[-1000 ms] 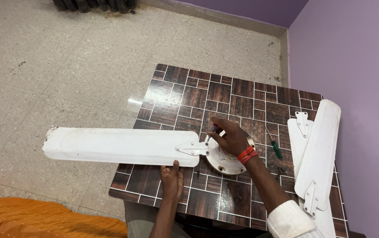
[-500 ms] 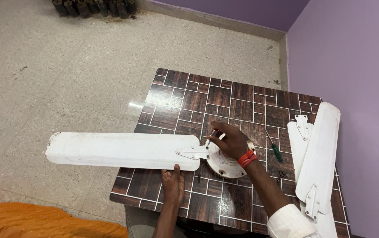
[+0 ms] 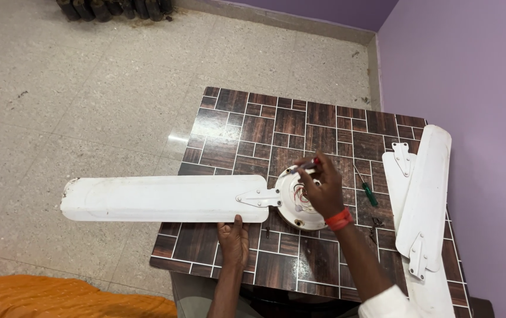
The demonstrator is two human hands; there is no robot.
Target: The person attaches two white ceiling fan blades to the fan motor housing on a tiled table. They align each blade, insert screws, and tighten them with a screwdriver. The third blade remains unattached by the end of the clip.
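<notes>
White fan blade (image 3: 164, 198) looks stiff, light; my left hand (image 3: 234, 240) lies open against its edge, my right hand (image 3: 319, 187) pinches a screwdriver (image 3: 304, 166) over the hub (image 3: 296, 203).

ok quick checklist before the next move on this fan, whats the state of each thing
1. Left hand steadying the attached blade: ok, thumb on its near edge.
2. Right hand on the motor hub: ok, a small red-tipped tool pinched in its fingers.
3. Blade bracket meeting the hub: ok; screw tightness cannot tell.
4. Green screwdriver within reach: ok, lying right of the hub.
5. Spare blades stable: not ok, overhanging the table edge.
</notes>
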